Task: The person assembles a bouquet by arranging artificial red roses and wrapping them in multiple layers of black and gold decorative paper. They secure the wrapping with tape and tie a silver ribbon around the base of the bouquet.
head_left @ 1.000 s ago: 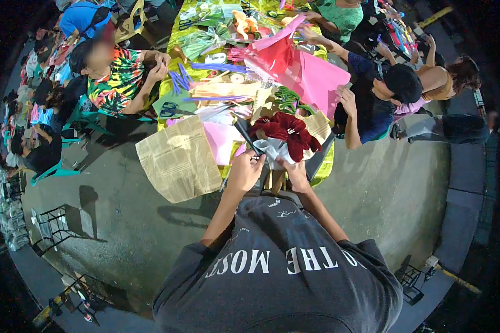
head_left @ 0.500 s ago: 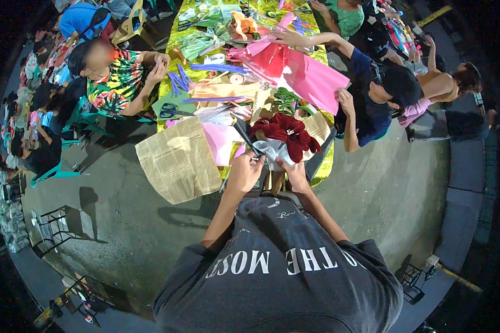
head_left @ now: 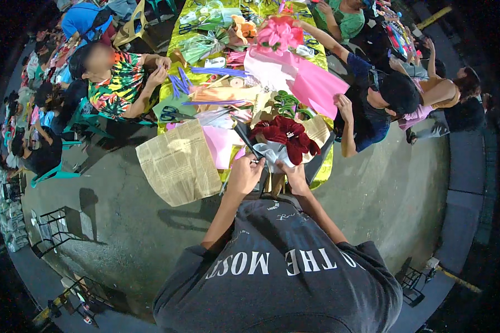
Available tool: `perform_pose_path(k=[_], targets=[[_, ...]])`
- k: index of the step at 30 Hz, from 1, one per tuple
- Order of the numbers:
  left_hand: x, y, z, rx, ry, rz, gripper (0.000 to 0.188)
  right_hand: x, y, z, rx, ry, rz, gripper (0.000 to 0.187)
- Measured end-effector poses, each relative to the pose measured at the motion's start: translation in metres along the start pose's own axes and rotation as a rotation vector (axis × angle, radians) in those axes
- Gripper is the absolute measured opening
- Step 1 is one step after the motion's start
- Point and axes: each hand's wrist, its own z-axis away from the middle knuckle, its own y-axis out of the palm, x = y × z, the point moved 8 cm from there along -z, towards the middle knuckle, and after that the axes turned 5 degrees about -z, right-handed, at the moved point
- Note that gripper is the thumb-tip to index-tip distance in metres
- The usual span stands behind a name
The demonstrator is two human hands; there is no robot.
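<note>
In front of me is a bouquet of dark red fuzzy flowers, its base wrapped in white paper. My right hand is closed on the right side of the wrapped base, just under the blooms. The fingers of my left hand pinch at the left edge of the white wrap. A dark narrow strip slants up and away from those fingers; I cannot tell what it is. My palms and the lower stems are mostly hidden.
Patterned brown newsprint-style paper overhangs the yellow-covered table's left edge. Scissors, purple stems and green coils lie beyond. A co-worker at right handles pink sheets; another person sits at left.
At the far right, the co-worker's pink sheets have shifted and a pink flower bunch now shows above them. My own hands and the red bouquet have barely moved.
</note>
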Motion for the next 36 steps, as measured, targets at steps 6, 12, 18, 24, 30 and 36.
perform_pose_path(k=[6, 12, 18, 24, 30, 36], targets=[[0.002, 0.002, 0.0, -0.013, 0.013, 0.019, 0.03, 0.011, 0.001, 0.0, -0.009, -0.027, 0.002, 0.027], [0.005, 0.004, -0.001, -0.02, 0.019, 0.011, 0.032, 0.01, 0.002, 0.001, 0.017, 0.014, 0.027, 0.03], [0.001, 0.0, -0.001, -0.035, 0.041, -0.015, 0.032, 0.005, 0.0, 0.0, -0.004, 0.003, 0.034, 0.04], [-0.002, -0.001, -0.001, -0.028, 0.028, -0.002, 0.027, 0.001, -0.001, -0.002, 0.016, 0.012, 0.044, 0.041], [0.0, -0.002, -0.001, -0.098, 0.056, 0.031, 0.025, 0.007, 0.002, -0.002, 0.029, -0.029, 0.057, 0.045], [0.002, 0.005, -0.006, -0.014, 0.017, 0.008, 0.022, -0.006, -0.012, -0.008, -0.01, -0.06, 0.118, 0.049]])
